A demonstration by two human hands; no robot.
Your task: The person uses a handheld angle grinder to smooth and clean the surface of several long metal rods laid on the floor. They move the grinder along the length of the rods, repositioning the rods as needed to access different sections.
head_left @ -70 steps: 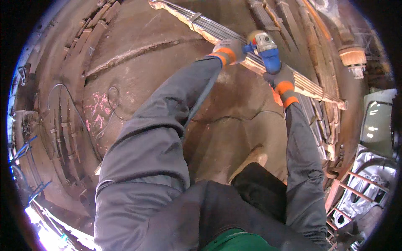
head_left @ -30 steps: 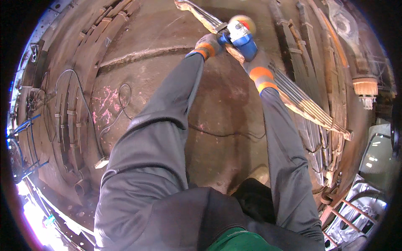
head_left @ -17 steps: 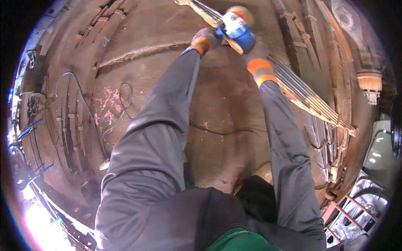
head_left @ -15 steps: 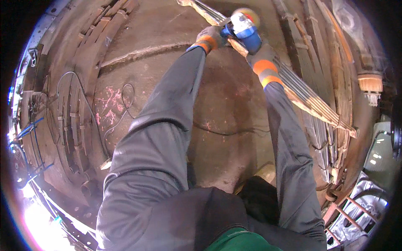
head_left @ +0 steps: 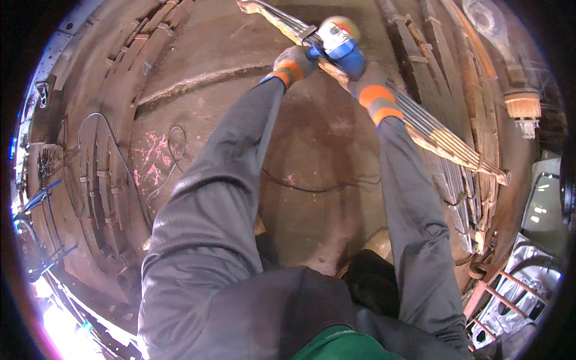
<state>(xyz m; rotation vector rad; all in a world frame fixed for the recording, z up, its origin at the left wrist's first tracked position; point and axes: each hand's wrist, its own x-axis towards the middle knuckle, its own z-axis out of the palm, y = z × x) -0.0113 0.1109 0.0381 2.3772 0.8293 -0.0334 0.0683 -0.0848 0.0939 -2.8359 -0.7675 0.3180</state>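
My gloved left hand (head_left: 294,63) is closed round the blue side handle of an angle grinder. My right hand (head_left: 369,86), in a matching grey glove with an orange-striped cuff, grips the rear of the grinder's blue body (head_left: 349,59). The grinder's disc (head_left: 343,26) looks blurred and sits at the far side of the tool. Beneath the grinder lies a long leaf spring (head_left: 444,137), several curved steel leaves stacked together, running from far left to lower right. A clip (head_left: 308,33) wraps the leaves just left of the grinder. The exact contact of the disc is hidden.
More rusty leaf springs lie at the left (head_left: 99,180) and right (head_left: 420,54). A dark cable (head_left: 324,191) winds across the stained floor. At the lower right are a reddish metal frame (head_left: 510,300) and a silver panel (head_left: 516,282).
The whole view has shifted a little, so the grinder, both hands and the leaf spring appear slightly further left. Both hands keep their hold on the grinder.
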